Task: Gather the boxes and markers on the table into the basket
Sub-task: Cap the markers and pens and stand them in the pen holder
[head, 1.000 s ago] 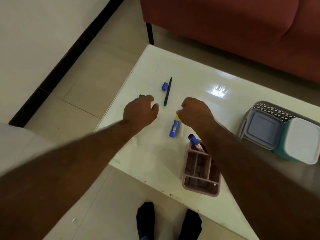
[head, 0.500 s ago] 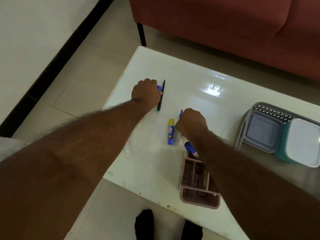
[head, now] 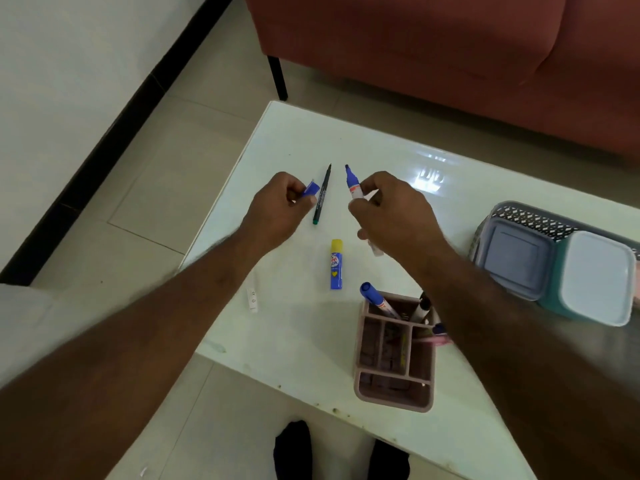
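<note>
**A:** Where does the cap sit against the marker it belongs to?

**B:** The left hand [head: 280, 209] pinches the small blue cap [head: 310, 189] between thumb and fingertips. The right hand [head: 391, 209] has its fingers curled round the blue marker [head: 353, 181], bare tip pointing up and away from the person. Cap and tip are near each other, level, with the black pen [head: 322, 194] lying on the table [head: 381, 150] between them. I judge the next move to be capping, so the cap's open end must line up with the marker's long axis.

**A:** And the basket?

**B:** Taking the black pen as the mark: the grey mesh basket [head: 526, 216] stands well to its right, holding two lidded plastic boxes [head: 595, 275]. The right hand is the nearer one to it.

**A:** What else is left?

**B:** Nearer the person than the pen lies a blue glue stick [head: 336, 266] with a yellow cap, a smooth cylinder set lengthwise. Nearer again stands a pink compartmented pen holder [head: 394, 358], hard plastic, with another blue marker [head: 375, 299] leaning in it. The tabletop is glossy white.
</note>
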Demonstrator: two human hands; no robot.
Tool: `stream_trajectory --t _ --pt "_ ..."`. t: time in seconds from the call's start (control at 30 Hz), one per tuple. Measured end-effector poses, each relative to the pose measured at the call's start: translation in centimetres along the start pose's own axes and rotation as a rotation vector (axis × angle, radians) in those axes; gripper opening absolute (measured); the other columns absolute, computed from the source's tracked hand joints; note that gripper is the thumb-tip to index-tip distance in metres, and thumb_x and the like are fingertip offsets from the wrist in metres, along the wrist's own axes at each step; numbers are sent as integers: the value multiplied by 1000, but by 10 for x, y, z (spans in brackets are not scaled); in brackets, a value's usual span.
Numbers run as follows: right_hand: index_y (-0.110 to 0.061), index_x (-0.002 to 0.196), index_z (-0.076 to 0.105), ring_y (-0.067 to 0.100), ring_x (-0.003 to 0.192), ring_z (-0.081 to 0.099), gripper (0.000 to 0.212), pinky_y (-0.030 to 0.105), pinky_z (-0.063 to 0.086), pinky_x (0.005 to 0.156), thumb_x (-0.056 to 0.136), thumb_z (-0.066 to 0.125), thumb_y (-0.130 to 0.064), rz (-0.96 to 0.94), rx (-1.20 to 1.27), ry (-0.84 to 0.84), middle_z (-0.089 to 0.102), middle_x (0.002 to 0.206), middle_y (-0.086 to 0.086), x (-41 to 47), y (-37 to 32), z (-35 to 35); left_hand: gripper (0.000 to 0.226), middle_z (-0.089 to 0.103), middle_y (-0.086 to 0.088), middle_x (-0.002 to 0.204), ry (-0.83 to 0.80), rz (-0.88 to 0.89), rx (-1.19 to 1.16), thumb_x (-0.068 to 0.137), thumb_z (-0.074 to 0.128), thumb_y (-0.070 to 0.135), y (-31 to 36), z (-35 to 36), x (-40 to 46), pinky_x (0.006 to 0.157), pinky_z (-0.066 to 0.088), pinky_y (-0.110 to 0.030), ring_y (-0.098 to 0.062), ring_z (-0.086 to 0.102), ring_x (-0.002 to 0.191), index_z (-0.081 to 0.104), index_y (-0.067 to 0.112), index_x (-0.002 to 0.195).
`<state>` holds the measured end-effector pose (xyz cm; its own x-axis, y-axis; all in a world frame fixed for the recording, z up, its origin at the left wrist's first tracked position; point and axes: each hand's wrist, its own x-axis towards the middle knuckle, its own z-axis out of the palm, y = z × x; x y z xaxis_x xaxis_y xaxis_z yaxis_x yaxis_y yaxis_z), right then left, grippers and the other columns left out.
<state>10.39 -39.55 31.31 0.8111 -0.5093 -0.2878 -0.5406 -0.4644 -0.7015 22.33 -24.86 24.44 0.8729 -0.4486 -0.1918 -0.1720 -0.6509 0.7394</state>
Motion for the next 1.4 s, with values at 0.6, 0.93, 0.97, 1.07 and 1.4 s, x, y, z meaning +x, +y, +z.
stream_trajectory --t 0.6,0.93,0.97,1.07,1.4 --pt "-29 102 69 11 74 56 18 26 45 67 93 53 -30 -125 -125 -96 63 89 -6 -51 -4 -12 21 62 21 92 -87 164 -127 90 69 21 28 -43 -83 67 45 -9 -16 55 71 60 34 103" --pt "-23 98 73 15 69 58 16 28 45 62 93 59 -29 -126 -121 -139 67 79 -4 -58 5 -23 25 70 10 102 -202 177 -153 91 67 11 50 -37 -88 86 51 -13 -6 67 95 68 22 114" --pt "-21 94 72 14 64 56 15 28 45 60 93 60 -30 -107 -89 -138 67 77 -3 -59 6 -24 26 70 9 100 -201 166 -185 91 67 10 53 -36 -88 87 51 -13 -5 67 93 68 20 115" --pt "-17 86 73 13 57 53 19 32 48 61 92 63 -33 -49 47 -128 68 75 1 -61 12 -24 29 72 1 103 -171 113 -326 90 68 7 57 -29 -91 91 55 -25 -12 71 93 69 13 118" --pt "-7 90 74 11 42 42 21 19 32 39 94 64 -24 186 605 -73 64 68 5 -79 17 -18 31 69 -11 116 -133 82 -544 95 57 1 81 -9 -94 89 58 -32 -23 71 101 63 3 126"
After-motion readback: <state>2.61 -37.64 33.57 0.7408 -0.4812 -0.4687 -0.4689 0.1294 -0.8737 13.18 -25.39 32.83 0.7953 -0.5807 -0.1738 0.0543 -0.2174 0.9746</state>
